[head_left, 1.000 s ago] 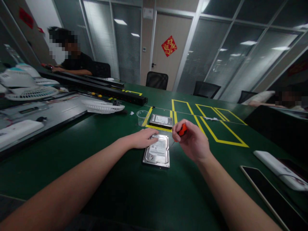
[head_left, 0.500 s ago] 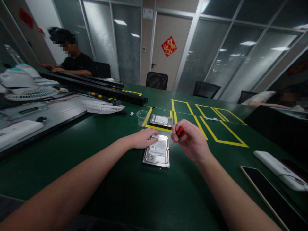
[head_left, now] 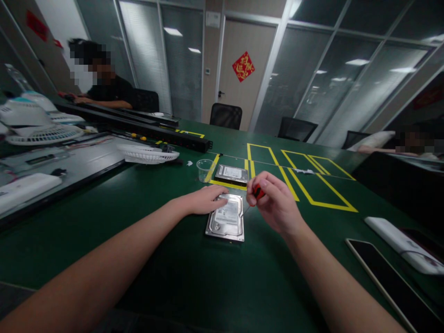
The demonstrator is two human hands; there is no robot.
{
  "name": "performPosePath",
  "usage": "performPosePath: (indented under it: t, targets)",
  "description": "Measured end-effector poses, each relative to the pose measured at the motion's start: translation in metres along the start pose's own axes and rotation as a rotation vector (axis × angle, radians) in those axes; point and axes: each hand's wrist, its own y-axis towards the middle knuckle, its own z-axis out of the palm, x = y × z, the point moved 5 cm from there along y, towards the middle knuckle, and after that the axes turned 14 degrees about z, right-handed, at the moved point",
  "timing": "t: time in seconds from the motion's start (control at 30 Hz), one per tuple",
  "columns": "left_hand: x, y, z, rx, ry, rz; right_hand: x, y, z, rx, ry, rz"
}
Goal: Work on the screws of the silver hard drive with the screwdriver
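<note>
A silver hard drive (head_left: 229, 221) lies flat on the green table in front of me. My left hand (head_left: 206, 200) holds it at its far left corner, the thumb resting on the label and the fingers along the far end. In my right hand (head_left: 274, 199) is a screwdriver (head_left: 258, 191) with a red and black handle, gripped in closed fingers. Its thin shaft points down and left, the tip at the drive's right edge. Whether the tip sits in a screw is too small to tell.
Beyond lie a second hard drive (head_left: 231, 173) inside yellow tape and a clear plastic cup (head_left: 205, 171). Fan parts (head_left: 149, 153) and a metal panel (head_left: 93, 155) fill the left. A phone (head_left: 388, 282) and white power strip (head_left: 404, 245) lie right. Two people sit across.
My right hand and the screwdriver handle have turned very slightly. My left hand and the hard drive stay in place.
</note>
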Motion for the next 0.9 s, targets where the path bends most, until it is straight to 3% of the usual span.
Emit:
performPosePath:
  t: [0.3,0.57,0.9]
  targets:
    - [0.0015,-0.0009,0.0003,0.002,-0.005,-0.002,-0.0007,0.0004,-0.0007,0.023,0.009,-0.001]
    - [0.0022,-0.0019,0.0003,0.001,-0.011,-0.017,0.0021,0.0031,-0.0051,-0.059,0.019,-0.002]
    - [0.0052,-0.0012,0.0027,-0.002,0.016,-0.004,0.0009,0.0017,-0.0028,-0.010,0.012,-0.005]
